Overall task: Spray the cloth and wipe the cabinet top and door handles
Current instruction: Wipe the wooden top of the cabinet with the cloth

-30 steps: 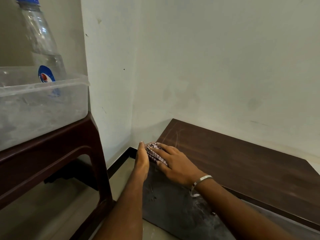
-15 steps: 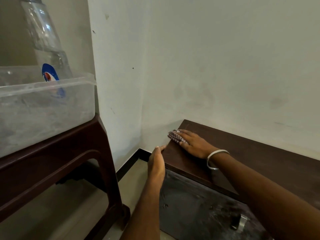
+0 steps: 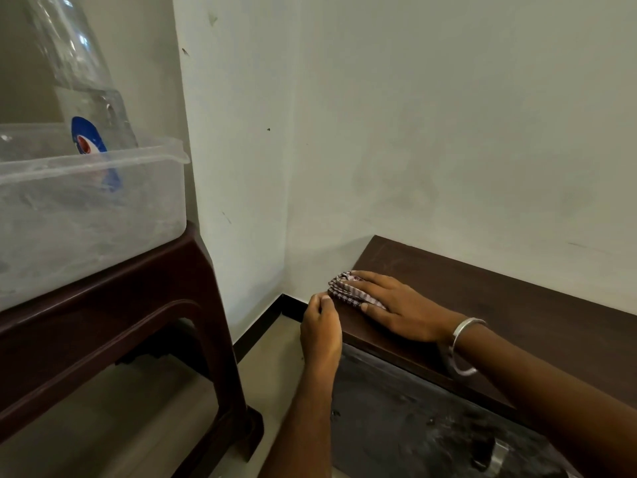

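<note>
A folded checked cloth (image 3: 343, 289) lies on the dark brown cabinet top (image 3: 499, 298) at its left front corner. My right hand (image 3: 400, 307) presses flat on the cloth with straight fingers; a silver bangle is on that wrist. My left hand (image 3: 320, 331) sits against the cabinet's left edge just below the cloth, its fingertips curled near the cloth's corner. Whether it touches the cloth I cannot tell. The dusty dark cabinet door (image 3: 413, 426) is below, with a metal handle (image 3: 496, 455) at the lower right.
A dark brown plastic stool (image 3: 138, 305) stands at the left and carries a clear plastic tub (image 3: 86, 215) with a clear bottle (image 3: 86, 98) in it. Pale walls meet in a corner behind the cabinet. Tiled floor lies between the stool and the cabinet.
My right hand took the cloth from the front edge up onto the cabinet top, then slid it slightly toward the left front corner. My left hand stayed at the left edge; its fingers have curled.
</note>
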A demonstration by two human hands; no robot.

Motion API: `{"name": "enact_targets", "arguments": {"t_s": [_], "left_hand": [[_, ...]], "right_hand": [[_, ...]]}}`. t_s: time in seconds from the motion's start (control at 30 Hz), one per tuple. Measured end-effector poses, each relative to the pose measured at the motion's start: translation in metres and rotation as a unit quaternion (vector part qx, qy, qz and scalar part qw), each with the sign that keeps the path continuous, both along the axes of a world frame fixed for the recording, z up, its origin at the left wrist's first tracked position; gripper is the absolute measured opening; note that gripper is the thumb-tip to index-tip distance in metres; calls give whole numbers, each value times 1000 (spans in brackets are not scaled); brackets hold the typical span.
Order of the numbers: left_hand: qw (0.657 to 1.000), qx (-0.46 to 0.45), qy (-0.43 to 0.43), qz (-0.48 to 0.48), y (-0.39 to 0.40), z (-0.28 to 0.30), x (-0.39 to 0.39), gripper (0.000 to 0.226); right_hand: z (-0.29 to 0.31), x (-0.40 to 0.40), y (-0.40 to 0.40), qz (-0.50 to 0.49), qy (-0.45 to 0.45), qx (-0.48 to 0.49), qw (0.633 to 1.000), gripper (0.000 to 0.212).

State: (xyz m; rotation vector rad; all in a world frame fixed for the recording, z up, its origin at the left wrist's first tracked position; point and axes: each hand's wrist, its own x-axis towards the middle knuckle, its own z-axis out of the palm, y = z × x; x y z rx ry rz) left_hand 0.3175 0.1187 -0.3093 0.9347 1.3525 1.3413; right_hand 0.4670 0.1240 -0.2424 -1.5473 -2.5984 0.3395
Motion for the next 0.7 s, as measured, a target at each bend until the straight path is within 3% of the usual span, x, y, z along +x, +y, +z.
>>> {"name": "enact_targets", "arguments": {"t_s": [0.4, 0.53, 0.7], "left_hand": [[999, 42, -1, -14, 10, -16, -1, 34], [998, 52, -7, -24, 13, -17, -2, 36], [998, 48, -32, -35, 13, -19, -1, 38]], "right_hand": [[-7, 42, 134, -181, -8, 7, 983, 57], [-9, 37, 121, -164, -18, 35, 986, 56], [-13, 31, 78, -74, -23, 33, 996, 57]]}}
